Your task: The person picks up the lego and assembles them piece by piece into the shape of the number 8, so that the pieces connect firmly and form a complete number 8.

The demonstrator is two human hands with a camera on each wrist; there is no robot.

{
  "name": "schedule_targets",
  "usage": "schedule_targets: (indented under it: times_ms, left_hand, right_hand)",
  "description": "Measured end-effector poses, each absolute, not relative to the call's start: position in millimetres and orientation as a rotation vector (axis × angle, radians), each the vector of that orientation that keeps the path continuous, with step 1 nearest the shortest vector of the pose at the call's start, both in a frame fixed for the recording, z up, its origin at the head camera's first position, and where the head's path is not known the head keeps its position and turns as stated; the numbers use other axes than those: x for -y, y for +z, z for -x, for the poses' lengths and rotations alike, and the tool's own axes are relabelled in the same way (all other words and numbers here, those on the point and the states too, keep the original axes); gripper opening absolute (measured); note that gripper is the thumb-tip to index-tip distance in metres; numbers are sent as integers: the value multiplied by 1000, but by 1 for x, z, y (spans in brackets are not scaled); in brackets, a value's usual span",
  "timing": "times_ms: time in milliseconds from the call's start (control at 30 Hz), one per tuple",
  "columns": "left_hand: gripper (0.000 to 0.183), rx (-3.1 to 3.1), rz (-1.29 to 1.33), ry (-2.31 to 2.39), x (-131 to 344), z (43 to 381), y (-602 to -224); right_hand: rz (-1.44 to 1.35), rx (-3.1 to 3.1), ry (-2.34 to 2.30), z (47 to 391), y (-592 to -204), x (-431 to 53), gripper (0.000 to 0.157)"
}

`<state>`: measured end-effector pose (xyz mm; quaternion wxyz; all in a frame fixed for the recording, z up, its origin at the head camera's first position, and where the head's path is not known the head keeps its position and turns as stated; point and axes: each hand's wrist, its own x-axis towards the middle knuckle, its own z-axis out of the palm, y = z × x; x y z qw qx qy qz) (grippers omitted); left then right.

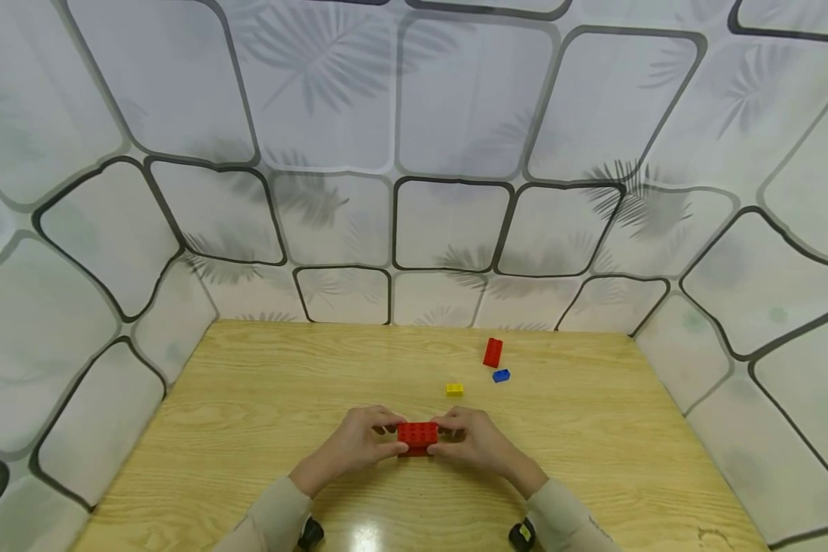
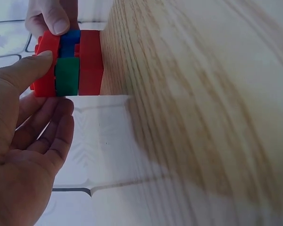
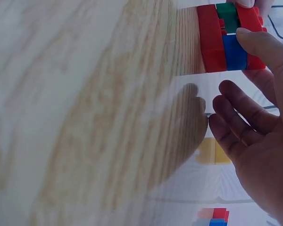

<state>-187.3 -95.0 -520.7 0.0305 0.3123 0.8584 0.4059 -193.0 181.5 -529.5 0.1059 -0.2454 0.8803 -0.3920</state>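
A small stack of toy building bricks stands on the table in front of the person, with a red brick [image 1: 417, 434] on top. Between it and a lower red brick [image 2: 91, 63] sit a green brick [image 2: 67, 76] at the left end and a blue brick [image 3: 235, 52] at the right end, a gap separating them. The left hand [image 1: 359, 441] pinches the top red brick at its left end, thumb on the near side. At the opposite end the right hand [image 1: 478, 441] pinches the same brick, its other fingers loosely curled below.
Beyond the hands, a yellow brick [image 1: 455, 389], a small blue brick [image 1: 501, 376] and another red brick [image 1: 493, 352] lie on the wooden table [image 1: 283, 368]. Patterned fabric walls [image 1: 338, 222] enclose the table at the back and both sides.
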Motion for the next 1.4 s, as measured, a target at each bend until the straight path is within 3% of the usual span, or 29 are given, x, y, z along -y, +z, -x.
schedule_targets:
  times_ms: [1133, 1400]
  left_hand:
    - [35, -2627, -891, 1306, 96, 190, -528]
    - [34, -2572, -746, 1363, 95, 189, -528]
  right_hand:
    - [775, -2594, -1151, 194, -536, -185, 49]
    - [791, -2605, -1162, 193, -537, -183, 49]
